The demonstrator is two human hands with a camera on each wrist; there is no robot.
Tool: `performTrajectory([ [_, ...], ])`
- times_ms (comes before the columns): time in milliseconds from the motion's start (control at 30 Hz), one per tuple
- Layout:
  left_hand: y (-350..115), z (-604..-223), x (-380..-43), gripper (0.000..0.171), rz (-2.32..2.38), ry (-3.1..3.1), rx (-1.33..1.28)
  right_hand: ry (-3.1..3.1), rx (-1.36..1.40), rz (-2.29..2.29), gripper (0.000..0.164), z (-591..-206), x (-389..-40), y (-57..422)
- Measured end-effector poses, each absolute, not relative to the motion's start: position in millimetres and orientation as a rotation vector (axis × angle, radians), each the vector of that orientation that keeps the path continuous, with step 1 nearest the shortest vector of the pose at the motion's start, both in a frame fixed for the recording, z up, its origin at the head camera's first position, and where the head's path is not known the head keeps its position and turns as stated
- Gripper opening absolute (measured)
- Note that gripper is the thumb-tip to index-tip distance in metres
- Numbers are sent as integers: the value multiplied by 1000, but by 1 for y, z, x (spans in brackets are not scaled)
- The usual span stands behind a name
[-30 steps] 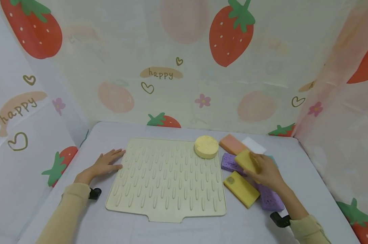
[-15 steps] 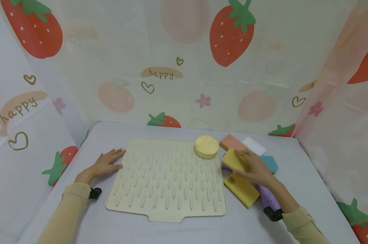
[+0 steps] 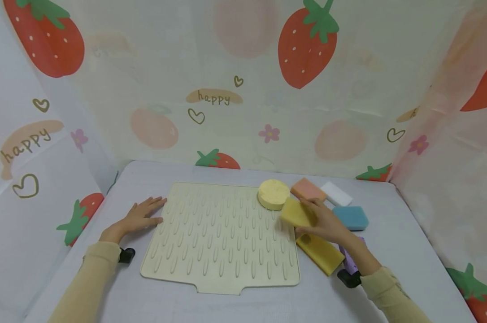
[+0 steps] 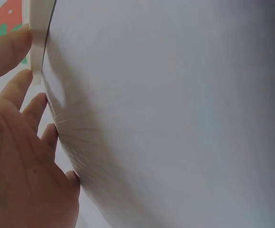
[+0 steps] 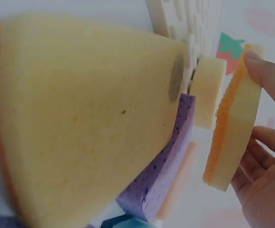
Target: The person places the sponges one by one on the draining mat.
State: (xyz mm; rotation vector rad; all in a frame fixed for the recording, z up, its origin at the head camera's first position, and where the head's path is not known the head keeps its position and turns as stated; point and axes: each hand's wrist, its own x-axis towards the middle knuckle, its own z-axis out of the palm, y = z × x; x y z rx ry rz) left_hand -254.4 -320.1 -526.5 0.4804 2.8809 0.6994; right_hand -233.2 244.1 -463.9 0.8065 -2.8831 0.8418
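My right hand (image 3: 326, 223) pinches a yellow rectangular sponge (image 3: 297, 213) between thumb and fingers. In the right wrist view this sponge (image 5: 237, 123) shows an orange layer on one side and is held up off the table. In the head view it overlaps the right edge of a cream ridged drying mat (image 3: 223, 269). A round pale-yellow sponge (image 3: 273, 193) sits on the mat's far right corner. My left hand (image 3: 141, 216) lies on the mat's left edge, fingers extended. In the left wrist view, that hand's (image 4: 28, 156) fingertips touch table and mat edge.
Right of the mat lie another yellow sponge (image 3: 320, 254) with a dark round mark, a blue sponge (image 3: 351, 218), an orange one (image 3: 308, 189) and a white one (image 3: 337, 194). My forearm partly covers a purple sponge (image 3: 350, 261); another purple sponge (image 5: 161, 166) shows in the right wrist view.
My right hand has carried the yellow sponge leftward, from over the sponge pile to the mat's right edge. The blue sponge is now uncovered. My left hand has stayed put.
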Motion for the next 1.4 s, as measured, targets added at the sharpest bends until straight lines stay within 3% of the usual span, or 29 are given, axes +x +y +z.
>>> performTrajectory([
  [567,-319,-525,-255,70,699,2881,480,-2832,994,805,76,-474,-249,218],
  [1400,-319,-528,-255,70,707,2894,494,-2948,1119,926,81,-489,-251,193],
])
